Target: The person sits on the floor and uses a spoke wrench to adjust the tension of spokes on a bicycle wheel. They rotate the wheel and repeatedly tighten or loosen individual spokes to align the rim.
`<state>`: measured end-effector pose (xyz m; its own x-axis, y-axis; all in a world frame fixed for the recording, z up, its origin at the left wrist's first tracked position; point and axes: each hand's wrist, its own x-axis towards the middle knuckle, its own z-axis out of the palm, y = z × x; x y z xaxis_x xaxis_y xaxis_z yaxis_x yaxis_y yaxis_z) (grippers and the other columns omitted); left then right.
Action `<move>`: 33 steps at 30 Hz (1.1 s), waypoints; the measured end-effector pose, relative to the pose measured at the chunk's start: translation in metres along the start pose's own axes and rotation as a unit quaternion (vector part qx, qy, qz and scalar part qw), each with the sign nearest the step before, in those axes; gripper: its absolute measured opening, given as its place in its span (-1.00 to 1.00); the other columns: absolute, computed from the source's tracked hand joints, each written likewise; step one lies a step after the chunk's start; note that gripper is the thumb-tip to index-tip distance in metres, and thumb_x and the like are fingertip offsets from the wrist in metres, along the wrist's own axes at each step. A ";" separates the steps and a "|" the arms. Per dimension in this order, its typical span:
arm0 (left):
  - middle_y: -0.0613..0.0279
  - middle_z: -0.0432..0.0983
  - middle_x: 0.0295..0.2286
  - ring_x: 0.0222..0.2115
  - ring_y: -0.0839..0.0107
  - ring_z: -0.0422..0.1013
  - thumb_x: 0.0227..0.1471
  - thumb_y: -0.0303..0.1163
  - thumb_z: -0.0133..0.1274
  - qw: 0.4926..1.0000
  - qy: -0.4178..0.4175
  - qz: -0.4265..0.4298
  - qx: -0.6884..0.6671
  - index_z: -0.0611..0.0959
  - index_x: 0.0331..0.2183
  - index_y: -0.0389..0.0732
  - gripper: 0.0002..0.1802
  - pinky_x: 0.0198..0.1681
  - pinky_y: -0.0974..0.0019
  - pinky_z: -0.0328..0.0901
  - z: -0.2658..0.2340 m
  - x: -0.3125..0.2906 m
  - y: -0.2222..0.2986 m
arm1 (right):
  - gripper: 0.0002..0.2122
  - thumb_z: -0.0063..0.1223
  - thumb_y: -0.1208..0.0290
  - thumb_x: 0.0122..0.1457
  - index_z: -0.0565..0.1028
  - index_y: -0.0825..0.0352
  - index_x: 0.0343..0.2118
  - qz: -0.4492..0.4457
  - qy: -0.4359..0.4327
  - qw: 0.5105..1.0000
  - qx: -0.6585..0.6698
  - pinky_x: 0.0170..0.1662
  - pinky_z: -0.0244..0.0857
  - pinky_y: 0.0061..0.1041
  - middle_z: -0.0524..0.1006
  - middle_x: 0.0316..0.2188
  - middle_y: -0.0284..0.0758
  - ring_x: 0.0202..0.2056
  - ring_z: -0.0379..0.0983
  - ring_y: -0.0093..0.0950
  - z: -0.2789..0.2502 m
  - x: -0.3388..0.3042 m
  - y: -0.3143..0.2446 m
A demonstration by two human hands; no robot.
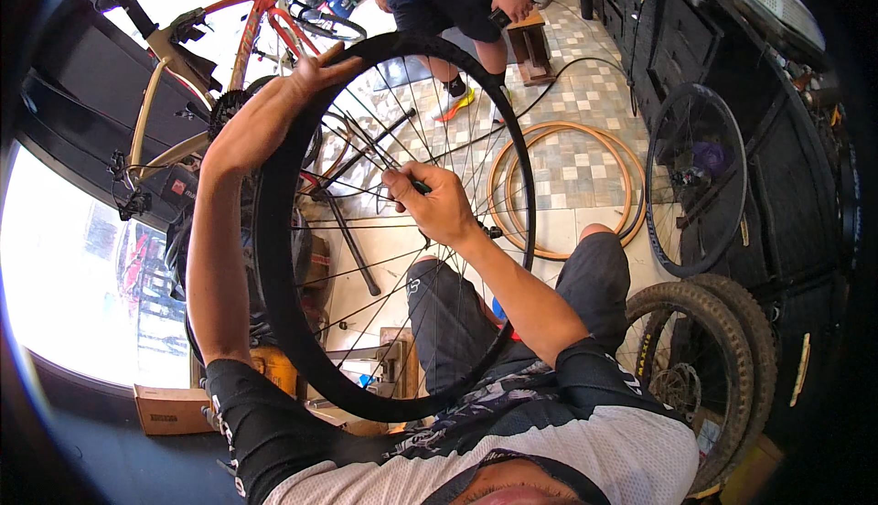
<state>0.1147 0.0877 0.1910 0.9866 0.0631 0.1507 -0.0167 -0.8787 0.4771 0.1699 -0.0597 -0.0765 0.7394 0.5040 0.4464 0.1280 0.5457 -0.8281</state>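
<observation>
A black spoked bicycle wheel point(274, 240) stands upright before me, turned partly sideways, between my arms. At its upper left, my left hand point(291, 102) holds the rim, with the palm against the outer edge and the fingers over the top. My right hand point(439, 203) is closed in front of the spokes. Between its thumb and fingers sits a small tool with a dark green handle point(421, 188); its working end cannot be made out among the spokes. The hub point(494, 231) shows beside my right wrist.
Tan-walled tyres point(628, 176) lie on the tiled floor. To the right are another wheel point(655, 185) and knobbly tyres point(677, 296) by dark cabinets point(681, 38). Bicycles point(169, 48) stand left. A person in shorts point(448, 11) stands ahead, near a wooden stool point(530, 48).
</observation>
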 end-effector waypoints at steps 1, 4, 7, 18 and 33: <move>0.00 0.23 0.36 0.42 0.20 0.04 0.39 0.34 -0.39 0.995 -0.093 0.028 -0.001 0.32 0.37 -0.34 -0.04 0.49 0.10 -0.19 0.002 0.001 0.002 | -0.59 0.18 0.05 0.38 0.62 0.36 -0.42 0.002 0.000 1.000 -0.002 -0.46 0.29 -0.55 0.53 -0.64 -0.43 -0.54 0.45 -0.69 -0.001 0.000 0.004; 0.00 0.16 0.39 0.43 0.20 0.01 0.37 0.38 -0.45 0.975 0.149 0.102 -0.127 0.28 0.38 -0.33 0.01 0.49 0.04 -0.19 -0.011 0.017 -0.018 | -0.59 0.19 0.04 0.37 0.63 0.36 -0.42 0.004 0.013 1.000 -0.011 -0.46 0.28 -0.54 0.53 -0.66 -0.43 -0.56 0.43 -0.68 -0.002 0.002 0.005; -0.01 0.17 0.39 0.45 0.21 -0.02 0.39 0.35 -0.49 0.985 -0.038 0.129 -0.107 0.35 0.35 -0.32 -0.03 0.49 0.01 -0.18 -0.010 0.017 -0.040 | -0.59 0.20 0.03 0.36 0.62 0.34 -0.43 0.009 0.003 1.000 -0.007 -0.47 0.26 -0.53 0.53 -0.66 -0.43 -0.57 0.40 -0.68 0.004 0.000 0.007; 0.00 0.12 0.41 0.41 0.10 0.07 0.36 0.39 -0.37 0.991 -0.114 0.074 0.014 0.38 0.37 -0.18 -0.06 0.47 0.14 -0.09 0.020 0.028 -0.022 | -0.63 0.17 0.15 0.41 0.56 0.37 -0.44 0.012 0.003 1.000 -0.029 -0.43 0.27 -0.61 0.49 -0.59 -0.47 -0.51 0.40 -0.70 -0.004 -0.002 0.008; 0.21 0.65 -0.13 -0.10 0.51 0.50 0.40 -0.25 0.01 0.981 0.070 0.099 -0.149 0.66 0.00 -0.33 -0.64 0.05 0.40 0.36 0.017 0.012 -0.051 | -0.61 0.21 0.12 0.37 0.61 0.36 -0.47 -0.012 -0.015 1.000 0.013 -0.46 0.25 -0.54 0.51 -0.66 -0.44 -0.56 0.38 -0.70 0.012 -0.010 -0.005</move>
<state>0.1306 0.1253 0.1535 0.9277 -0.0114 0.3731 -0.2721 -0.7048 0.6551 0.1540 -0.0592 -0.0721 0.7157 0.5104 0.4767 0.1283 0.5749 -0.8081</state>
